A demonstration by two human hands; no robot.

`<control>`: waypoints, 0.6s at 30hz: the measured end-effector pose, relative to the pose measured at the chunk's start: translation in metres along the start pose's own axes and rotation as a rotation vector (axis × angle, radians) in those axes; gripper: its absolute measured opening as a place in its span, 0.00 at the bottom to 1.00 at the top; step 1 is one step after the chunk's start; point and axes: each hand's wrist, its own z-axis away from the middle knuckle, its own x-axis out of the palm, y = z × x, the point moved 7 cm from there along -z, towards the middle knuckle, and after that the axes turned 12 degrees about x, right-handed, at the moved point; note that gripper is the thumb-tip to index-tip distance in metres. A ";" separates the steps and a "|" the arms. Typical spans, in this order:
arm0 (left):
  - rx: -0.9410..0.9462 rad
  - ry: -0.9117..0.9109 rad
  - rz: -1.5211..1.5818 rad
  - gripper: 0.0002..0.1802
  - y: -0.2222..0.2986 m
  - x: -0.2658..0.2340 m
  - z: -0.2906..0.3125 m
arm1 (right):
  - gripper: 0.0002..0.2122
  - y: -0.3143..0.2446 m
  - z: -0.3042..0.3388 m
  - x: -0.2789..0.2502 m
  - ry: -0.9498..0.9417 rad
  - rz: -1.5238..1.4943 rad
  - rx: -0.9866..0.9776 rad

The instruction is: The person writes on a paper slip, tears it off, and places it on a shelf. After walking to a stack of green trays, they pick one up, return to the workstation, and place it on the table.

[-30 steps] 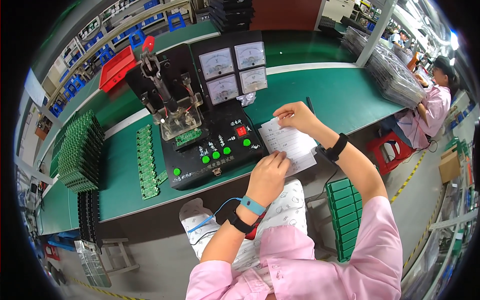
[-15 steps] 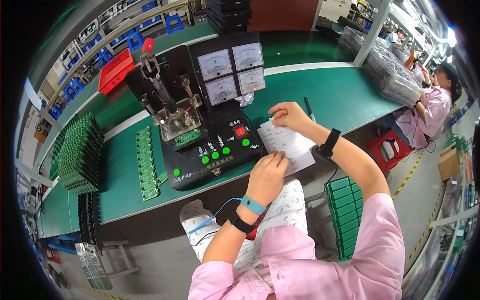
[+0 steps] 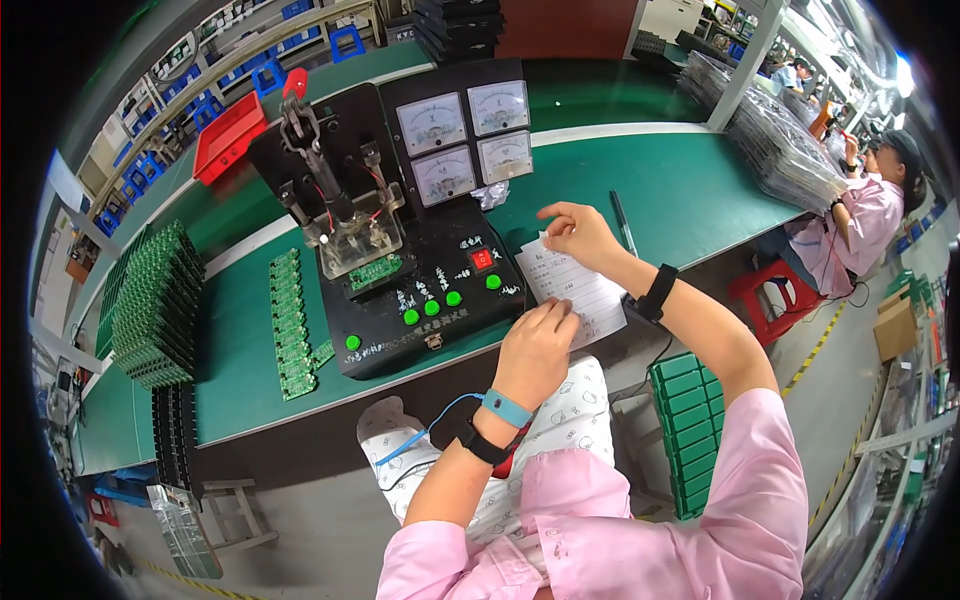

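A white paper form [image 3: 590, 296] with handwriting lies at the table's front edge, right of a black test box [image 3: 430, 325]. My left hand [image 3: 538, 348] has its bent fingers closed on the form's lower left side; its thumb is hidden. At the form's far edge is my right hand [image 3: 588, 238], its fingers curled and the thumb close to the upper corner. A black pen [image 3: 622, 222] lies just beyond my right hand. On the box are green buttons, a red switch [image 3: 482, 259] and a clamp fixture [image 3: 345, 225] over a green circuit board [image 3: 376, 272].
Four-dial meter panel aside, a row of circuit boards [image 3: 292, 330] lies left of the box, with stacked boards [image 3: 155, 305] farther left. A red tray [image 3: 228, 138] stands behind. Green trays [image 3: 688, 430] sit low at right. A co-worker in pink [image 3: 868, 225] sits at far right.
Both my hands stay almost still on the form. The view shifts very slightly. The co-worker's raised hand has moved a little.
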 end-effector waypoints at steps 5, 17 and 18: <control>0.000 -0.004 0.009 0.20 -0.001 0.000 -0.001 | 0.18 -0.010 0.006 0.000 0.065 0.121 -0.147; 0.014 -0.004 0.012 0.16 0.002 -0.002 -0.001 | 0.25 -0.009 0.007 0.001 0.067 0.179 -0.226; 0.015 -0.009 0.005 0.14 0.002 -0.002 -0.001 | 0.25 -0.009 0.006 0.002 0.060 0.180 -0.216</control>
